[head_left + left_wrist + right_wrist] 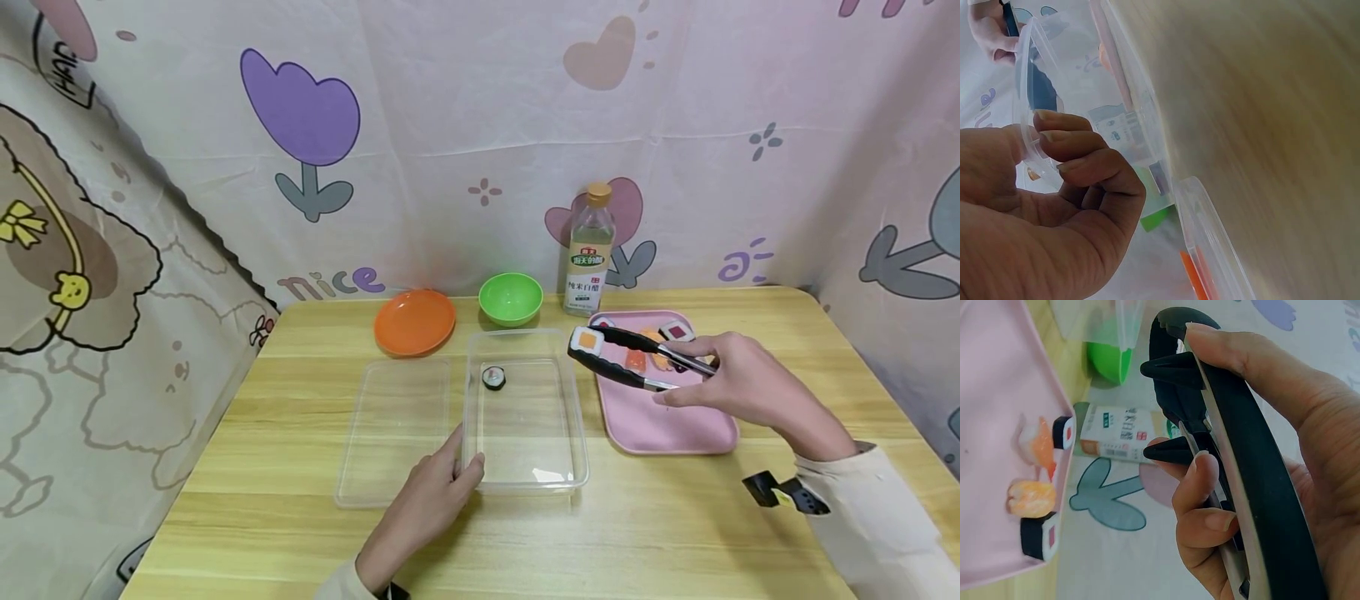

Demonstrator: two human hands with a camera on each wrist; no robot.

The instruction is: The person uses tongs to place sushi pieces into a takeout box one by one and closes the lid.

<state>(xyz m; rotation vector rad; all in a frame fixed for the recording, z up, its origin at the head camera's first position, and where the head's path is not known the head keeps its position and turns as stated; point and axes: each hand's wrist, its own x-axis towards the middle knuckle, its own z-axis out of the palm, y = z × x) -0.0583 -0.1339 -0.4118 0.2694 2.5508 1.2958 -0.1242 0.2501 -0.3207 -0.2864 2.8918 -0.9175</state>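
Note:
My right hand (750, 379) grips a pair of black and metal tongs (611, 370). Between the tongs' tips sits a sushi roll (587, 341) with white rice and an orange centre, held up near the pink tray's left edge. My left hand (433, 490) holds the left wall of a clear plastic box (582, 442), thumb at the rim; in the left wrist view its fingers (1094, 149) curl at the box's wall. Inside the box, toward the back left, lies a small black-wrapped sushi roll (493, 378). The sushi in the tongs is hidden in the right wrist view.
The pink tray (671, 429) on the right bears several sushi pieces, including a black-wrapped roll (1040, 537). A clear lid (390, 433) lies left of the box. Behind stand an orange plate (415, 322), a green bowl (511, 300) and a vinegar bottle (588, 258) near the cloth backdrop.

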